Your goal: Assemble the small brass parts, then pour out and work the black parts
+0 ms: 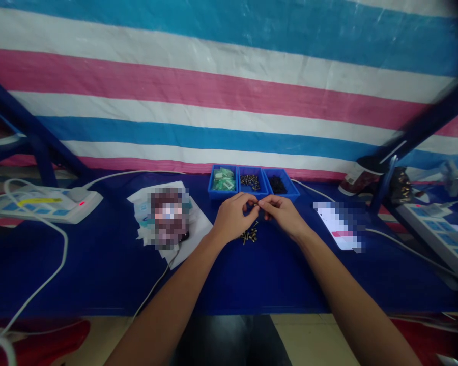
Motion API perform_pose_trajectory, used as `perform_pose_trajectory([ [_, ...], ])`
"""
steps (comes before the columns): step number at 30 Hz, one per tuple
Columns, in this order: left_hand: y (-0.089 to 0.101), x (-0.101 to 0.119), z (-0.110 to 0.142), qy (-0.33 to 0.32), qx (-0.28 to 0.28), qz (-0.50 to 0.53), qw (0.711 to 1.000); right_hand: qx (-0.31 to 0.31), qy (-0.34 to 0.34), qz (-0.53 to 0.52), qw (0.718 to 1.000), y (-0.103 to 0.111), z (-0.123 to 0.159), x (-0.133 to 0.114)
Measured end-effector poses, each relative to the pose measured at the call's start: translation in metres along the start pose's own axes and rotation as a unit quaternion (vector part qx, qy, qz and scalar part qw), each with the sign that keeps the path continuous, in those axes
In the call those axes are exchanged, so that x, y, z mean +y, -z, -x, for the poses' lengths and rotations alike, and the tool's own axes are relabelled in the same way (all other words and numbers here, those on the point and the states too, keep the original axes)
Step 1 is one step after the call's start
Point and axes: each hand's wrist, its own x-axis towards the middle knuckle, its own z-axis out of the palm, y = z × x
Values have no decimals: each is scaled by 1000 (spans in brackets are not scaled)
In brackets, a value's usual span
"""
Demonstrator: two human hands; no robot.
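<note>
My left hand (237, 212) and my right hand (280, 212) meet over the blue table, fingertips pinched together around something tiny and dark that I cannot make out. Just below the left hand lies a small pile of brass-coloured, screw-like pieces (249, 235). Beyond the hands stand three blue bins side by side. The left bin (222, 194) has green packets (224, 179) in it. Small dark and brass-coloured pieces (250, 181) are in the middle one. The right bin (292, 189) contains thin black pieces (277, 184).
White papers (202, 226) with a blurred item lie left, a blurred phone (338, 226) right. Power strips (70, 213) (442, 231) sit at both sides, with white cables across the table (275, 284). A dark cup (356, 175) stands at the back right, before a striped sheet (229, 96).
</note>
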Motion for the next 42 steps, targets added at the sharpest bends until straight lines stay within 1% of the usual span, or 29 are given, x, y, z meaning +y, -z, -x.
perform_pose_trajectory([
  [5, 0, 2, 1, 15, 9, -13, 1000, -3, 17, 21, 1000, -2, -1, 3],
  [10, 0, 3, 1, 21, 8, -8, 1000, -21, 34, 57, 998, -2, 0, 5],
  [14, -1, 3, 0, 32, -2, 33, 999, -56, 53, 61, 995, -2, 2, 2],
  [17, 0, 3, 0, 42, -7, 67, 997, -69, 64, 52, 994, -3, 3, 0],
  [24, 4, 4, -1, 50, -17, 104, 993, -100, 56, 81, 990, -4, 5, -2],
  [26, 5, 4, -1, 48, -21, 116, 992, -106, 56, 75, 990, -4, 5, -3],
  [34, 2, 3, -1, 69, -32, 205, 976, -79, 76, 47, 993, -6, 6, -7],
  [36, 4, 3, -2, 72, -24, 213, 974, -71, 55, 34, 995, -5, 5, -6],
  [39, 6, 0, -4, 91, 25, 201, 975, -73, 1, 19, 997, -2, 3, -3],
  [40, 6, -1, -5, 103, 44, 192, 975, -63, -7, 13, 998, -1, 2, -2],
  [42, 6, -4, -7, 131, 76, 166, 974, -9, -7, -2, 1000, 1, -1, 3],
])
